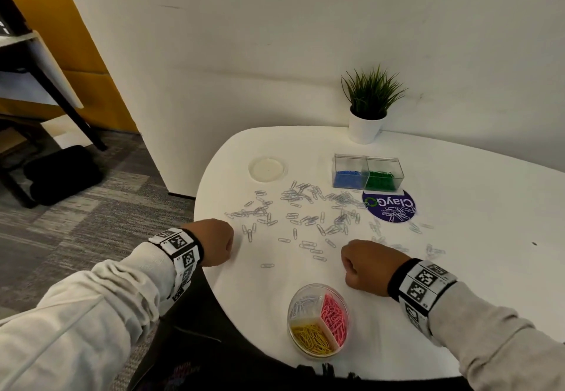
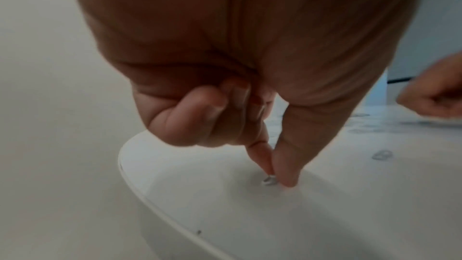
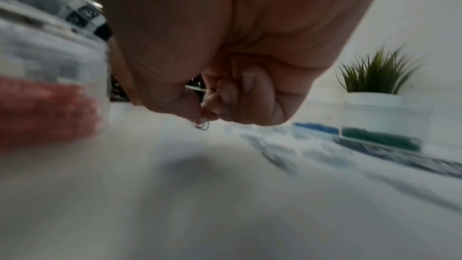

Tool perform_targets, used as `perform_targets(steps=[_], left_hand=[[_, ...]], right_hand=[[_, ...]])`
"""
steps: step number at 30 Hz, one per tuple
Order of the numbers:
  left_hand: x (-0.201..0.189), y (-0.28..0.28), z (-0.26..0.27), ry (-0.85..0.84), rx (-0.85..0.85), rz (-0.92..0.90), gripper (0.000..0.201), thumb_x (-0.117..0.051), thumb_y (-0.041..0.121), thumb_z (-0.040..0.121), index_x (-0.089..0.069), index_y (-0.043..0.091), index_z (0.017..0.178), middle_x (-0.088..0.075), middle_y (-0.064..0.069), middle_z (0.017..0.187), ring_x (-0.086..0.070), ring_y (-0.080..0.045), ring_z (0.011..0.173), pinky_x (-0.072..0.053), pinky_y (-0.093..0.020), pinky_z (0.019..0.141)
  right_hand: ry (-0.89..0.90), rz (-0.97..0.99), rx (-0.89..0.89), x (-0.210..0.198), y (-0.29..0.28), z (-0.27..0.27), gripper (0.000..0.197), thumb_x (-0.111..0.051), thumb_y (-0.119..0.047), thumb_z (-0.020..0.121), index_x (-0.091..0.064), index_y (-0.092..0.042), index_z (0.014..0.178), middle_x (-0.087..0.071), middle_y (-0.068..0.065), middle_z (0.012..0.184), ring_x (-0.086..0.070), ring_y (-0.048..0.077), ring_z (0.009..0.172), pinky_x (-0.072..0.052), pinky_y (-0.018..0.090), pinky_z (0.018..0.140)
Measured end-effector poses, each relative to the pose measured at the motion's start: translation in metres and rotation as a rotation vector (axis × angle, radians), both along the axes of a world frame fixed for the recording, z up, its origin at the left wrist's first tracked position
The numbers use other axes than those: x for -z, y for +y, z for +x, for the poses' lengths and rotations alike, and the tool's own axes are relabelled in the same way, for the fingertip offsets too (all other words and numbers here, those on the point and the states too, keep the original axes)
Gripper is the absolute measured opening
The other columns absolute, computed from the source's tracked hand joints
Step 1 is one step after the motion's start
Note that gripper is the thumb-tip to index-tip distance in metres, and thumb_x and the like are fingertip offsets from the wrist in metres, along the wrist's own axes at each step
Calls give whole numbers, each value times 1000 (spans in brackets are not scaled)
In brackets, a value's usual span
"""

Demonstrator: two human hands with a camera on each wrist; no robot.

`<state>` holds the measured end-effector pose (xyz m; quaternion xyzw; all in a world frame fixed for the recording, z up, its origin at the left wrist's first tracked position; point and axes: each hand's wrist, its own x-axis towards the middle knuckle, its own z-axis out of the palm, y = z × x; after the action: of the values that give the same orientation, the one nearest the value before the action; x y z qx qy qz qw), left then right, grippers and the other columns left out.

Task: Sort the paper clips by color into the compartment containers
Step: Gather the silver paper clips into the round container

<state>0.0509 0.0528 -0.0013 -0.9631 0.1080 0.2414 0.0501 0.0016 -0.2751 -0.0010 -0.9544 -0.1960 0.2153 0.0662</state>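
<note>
Several silver paper clips (image 1: 305,213) lie scattered over the white table (image 1: 458,237). A round divided container (image 1: 318,320) near the front holds silver, pink and yellow clips. A clear box (image 1: 368,172) at the back holds blue and green clips. My left hand (image 1: 218,245) is at the table's left edge; in the left wrist view its thumb and forefinger (image 2: 272,173) pinch a silver clip (image 2: 268,181) against the table. My right hand (image 1: 363,263) is curled just right of the round container; in the right wrist view it (image 3: 200,118) pinches a silver clip (image 3: 201,125) above the table.
A clear round lid (image 1: 268,169) lies at the back left. A potted plant (image 1: 368,106) stands by the wall behind the box. A purple round sticker (image 1: 389,205) lies in front of the box. The table's left edge curves just beside my left hand.
</note>
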Motion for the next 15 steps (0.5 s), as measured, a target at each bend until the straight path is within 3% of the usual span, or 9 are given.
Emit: perform_targets(steps=[4,8,11,13,15], left_hand=[[3,-8,-4,20,62,64,28,-50,35,81,-64,15,94,-66,-1,96,-63,-21,87,-54,-29,74],[-7,-15,0,47,70,-75,29,-52,36,81,-63,10,86,-66,-2,89,-60,-21,79,-49,-30,71],[-22,-28,-5,40,90,-216,19,-54,33,85,-60,14,83,-65,-1,86,-56,-20,78,-49,-32,74],[-34,-43,-15,33,162,-297,13,-55,30,87,-62,18,87,-67,4,88,-59,-17,84,-50,-32,79],[-45,-62,-30,45,262,-375,7,-57,29,87,-61,23,87,-66,8,88,-59,-13,83,-51,-31,78]], right_hand=[[-45,192,-154,-37,32,-22,3,-54,-20,87,-51,-20,87,-53,-6,91,-53,16,81,-48,31,73],[-100,125,-364,-35,58,-44,15,-48,-19,93,-59,-17,104,-54,0,103,-54,22,88,-44,33,72],[-91,140,-349,-28,51,-44,29,-47,-26,98,-59,-27,124,-60,-4,121,-57,20,107,-48,35,89],[-112,260,-274,-35,37,-41,30,-48,-29,99,-59,-34,127,-61,-11,127,-57,11,111,-46,32,97],[-172,293,-166,-40,15,-33,28,-49,-26,100,-62,-33,123,-64,-14,124,-59,8,108,-46,29,96]])
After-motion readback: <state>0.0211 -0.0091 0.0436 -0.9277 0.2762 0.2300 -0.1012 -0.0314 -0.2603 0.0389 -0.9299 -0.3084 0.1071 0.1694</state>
